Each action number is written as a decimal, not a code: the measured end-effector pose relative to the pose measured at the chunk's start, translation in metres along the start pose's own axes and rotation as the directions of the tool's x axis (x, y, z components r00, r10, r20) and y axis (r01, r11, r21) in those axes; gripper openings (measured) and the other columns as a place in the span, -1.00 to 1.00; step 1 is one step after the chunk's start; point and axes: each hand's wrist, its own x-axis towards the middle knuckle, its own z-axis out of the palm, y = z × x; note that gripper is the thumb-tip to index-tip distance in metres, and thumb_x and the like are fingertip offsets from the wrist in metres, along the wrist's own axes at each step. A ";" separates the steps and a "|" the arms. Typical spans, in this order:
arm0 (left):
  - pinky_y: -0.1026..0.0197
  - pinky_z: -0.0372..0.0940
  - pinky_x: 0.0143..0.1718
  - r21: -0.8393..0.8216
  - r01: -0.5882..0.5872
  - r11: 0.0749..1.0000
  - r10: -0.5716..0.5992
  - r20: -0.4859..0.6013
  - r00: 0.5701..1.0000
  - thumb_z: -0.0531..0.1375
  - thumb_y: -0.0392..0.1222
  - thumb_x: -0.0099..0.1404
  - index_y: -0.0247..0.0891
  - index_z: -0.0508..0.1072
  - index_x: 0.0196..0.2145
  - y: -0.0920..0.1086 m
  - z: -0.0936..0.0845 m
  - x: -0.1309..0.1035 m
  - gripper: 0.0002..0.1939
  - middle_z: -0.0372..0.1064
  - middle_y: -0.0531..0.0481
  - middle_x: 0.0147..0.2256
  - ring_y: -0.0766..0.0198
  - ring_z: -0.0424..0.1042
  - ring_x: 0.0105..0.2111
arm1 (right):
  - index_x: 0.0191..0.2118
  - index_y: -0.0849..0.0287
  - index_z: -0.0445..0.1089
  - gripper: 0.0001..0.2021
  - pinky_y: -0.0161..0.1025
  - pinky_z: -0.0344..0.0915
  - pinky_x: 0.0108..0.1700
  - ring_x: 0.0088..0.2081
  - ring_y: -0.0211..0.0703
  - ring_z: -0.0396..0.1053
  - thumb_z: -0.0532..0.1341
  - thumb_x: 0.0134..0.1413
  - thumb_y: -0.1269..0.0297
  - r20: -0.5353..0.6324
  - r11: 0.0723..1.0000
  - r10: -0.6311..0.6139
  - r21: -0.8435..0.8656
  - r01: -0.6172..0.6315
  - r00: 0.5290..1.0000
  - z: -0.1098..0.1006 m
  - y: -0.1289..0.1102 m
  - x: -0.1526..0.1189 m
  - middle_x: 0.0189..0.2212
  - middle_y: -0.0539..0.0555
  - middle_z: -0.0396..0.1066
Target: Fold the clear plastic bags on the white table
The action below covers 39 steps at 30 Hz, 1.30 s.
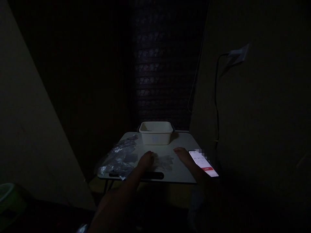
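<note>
The room is very dark, so fine detail is lost. My left hand [146,160] is over the near middle of a small white folding table [184,176], its fingers curled closed. What it holds, if anything, is hidden. Right beside it, a flat, see-through plastic piece [165,162], perhaps a bag, lies on the tabletop between my hands. My right hand [182,155] hovers at or just above the table's right part, fingers stretched toward the left and seemingly holding nothing. To the left lies a heap of shiny clear plastic bags [119,155].
A cream plastic tub [156,138] stands at the table's back. A lit phone [204,164] shows at the right edge, by my right forearm. A black cable [216,97] hangs from a wall socket [239,55]. A green container [11,200] sits low at left.
</note>
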 end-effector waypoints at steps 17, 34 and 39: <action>-0.10 -0.23 -0.13 0.615 -0.230 0.754 0.074 0.269 0.960 -0.30 -0.08 0.14 -0.45 -0.14 0.00 0.007 0.017 -0.032 -0.48 -0.29 -0.24 0.03 0.10 -0.36 0.01 | -0.12 0.22 0.14 -0.66 -0.20 -0.20 -0.04 -0.05 -0.12 -0.03 -0.09 -0.08 0.29 0.183 0.749 -0.347 -0.536 0.389 0.920 0.054 -0.012 -0.025 -0.09 0.14 0.09; -0.16 -0.24 -0.15 0.665 -0.223 0.713 0.065 0.254 0.965 -0.34 -0.13 0.13 -0.45 -0.11 -0.01 0.008 0.020 -0.032 -0.50 -0.27 -0.22 0.03 0.11 -0.31 0.01 | 0.01 0.27 -0.09 -0.45 -0.04 -0.50 -0.03 0.03 -0.16 -0.28 -0.34 -0.04 0.04 0.323 0.478 -0.227 -0.785 0.394 0.919 0.079 -0.010 -0.045 0.02 0.16 -0.15; -0.17 -0.24 -0.15 0.697 -0.200 0.689 0.042 0.238 0.970 -0.38 -0.06 0.13 -0.46 -0.13 0.00 0.006 0.023 -0.030 -0.45 -0.29 -0.21 0.03 0.13 -0.30 0.01 | 0.02 0.30 -0.16 -0.43 -0.03 -0.49 -0.04 0.04 -0.17 -0.33 -0.42 -0.04 0.06 0.286 0.361 -0.162 -0.873 0.326 0.944 0.069 -0.010 -0.048 0.03 0.14 -0.20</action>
